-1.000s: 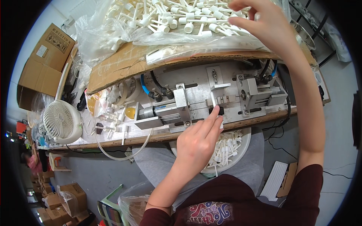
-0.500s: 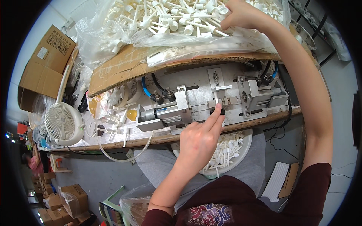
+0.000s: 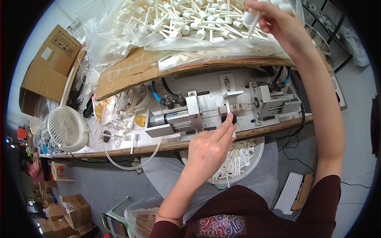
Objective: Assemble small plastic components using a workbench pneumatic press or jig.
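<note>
Over the pile of white plastic capped sticks (image 3: 190,22), my right hand (image 3: 279,22) is closed around a white capped stick (image 3: 254,24), its stem pointing down. My left hand (image 3: 210,148) lies at the front of the metal clamping fixture (image 3: 238,107). Its index finger reaches onto a white plastic stick (image 3: 228,106) set in the small middle holder, while the other fingers curl beneath. A white end shows beside those fingertips; the rest is hidden under the hand.
Pneumatic cylinders flank the holder, the left one (image 3: 170,121) with blue and black hoses. A cardboard flap (image 3: 123,75) edges the pile. A white tub (image 3: 260,152) of sticks sits between my legs. A small white fan (image 3: 67,129) and loose white pieces (image 3: 119,133) lie left.
My right hand has drawn back from the pile toward the right, lifting a white capped stick out. My left hand stays nearly in place at the holder.
</note>
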Demonstrator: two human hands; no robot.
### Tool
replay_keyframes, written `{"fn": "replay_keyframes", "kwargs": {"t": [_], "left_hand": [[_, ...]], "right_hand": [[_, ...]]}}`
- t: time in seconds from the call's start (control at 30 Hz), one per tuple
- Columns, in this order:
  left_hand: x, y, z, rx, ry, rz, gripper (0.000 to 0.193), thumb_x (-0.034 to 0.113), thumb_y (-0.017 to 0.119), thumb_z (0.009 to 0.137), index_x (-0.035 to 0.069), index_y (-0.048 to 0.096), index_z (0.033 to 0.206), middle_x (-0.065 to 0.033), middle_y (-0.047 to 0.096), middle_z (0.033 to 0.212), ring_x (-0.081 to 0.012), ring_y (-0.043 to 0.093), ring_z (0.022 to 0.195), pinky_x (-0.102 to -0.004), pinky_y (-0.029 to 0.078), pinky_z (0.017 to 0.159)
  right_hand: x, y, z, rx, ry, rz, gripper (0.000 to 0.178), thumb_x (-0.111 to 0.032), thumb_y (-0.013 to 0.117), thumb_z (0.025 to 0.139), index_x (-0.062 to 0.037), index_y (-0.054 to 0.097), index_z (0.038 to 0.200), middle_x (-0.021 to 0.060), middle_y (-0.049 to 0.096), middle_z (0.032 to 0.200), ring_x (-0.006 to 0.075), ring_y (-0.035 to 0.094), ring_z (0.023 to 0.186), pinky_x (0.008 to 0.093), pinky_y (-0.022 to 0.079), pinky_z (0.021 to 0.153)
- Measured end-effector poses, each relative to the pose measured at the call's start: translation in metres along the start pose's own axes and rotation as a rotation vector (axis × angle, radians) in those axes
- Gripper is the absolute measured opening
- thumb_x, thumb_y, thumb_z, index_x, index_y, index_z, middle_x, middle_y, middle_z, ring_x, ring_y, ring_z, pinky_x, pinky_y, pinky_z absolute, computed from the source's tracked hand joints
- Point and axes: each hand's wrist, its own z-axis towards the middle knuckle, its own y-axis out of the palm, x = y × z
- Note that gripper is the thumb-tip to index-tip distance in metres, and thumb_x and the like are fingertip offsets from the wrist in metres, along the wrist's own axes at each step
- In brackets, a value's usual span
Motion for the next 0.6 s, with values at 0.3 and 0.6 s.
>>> {"fn": "replay_keyframes", "kwargs": {"t": [0.3, 0.6], "left_hand": [[0.018, -0.029, 0.004, 0.316, -0.012, -0.369, 0.046, 0.006, 0.089, 0.071, 0.001, 0.070, 0.113, -0.0168, 0.071, 0.118, -0.0179, 0.071, 0.084, -0.0281, 0.059, 0.070], [0.014, -0.021, -0.002, 0.164, 0.000, -0.496, 0.046, -0.001, 0.086, 0.072, -0.001, 0.069, 0.115, -0.0161, 0.066, 0.119, -0.0202, 0.070, 0.098, -0.0280, 0.061, 0.074]], "right_hand": [[0.021, 0.049, -0.159, -0.207, 0.529, 0.321, 0.019, -0.011, 0.078, 0.086, -0.0022, 0.067, 0.098, 0.0044, 0.068, 0.076, 0.0058, 0.057, 0.052, 0.0192, 0.045, 0.045], [0.044, 0.044, -0.189, -0.149, 0.642, 0.575, 0.019, -0.009, 0.074, 0.086, -0.0009, 0.066, 0.100, 0.0038, 0.066, 0.079, 0.0053, 0.055, 0.053, 0.0192, 0.043, 0.047]]}}
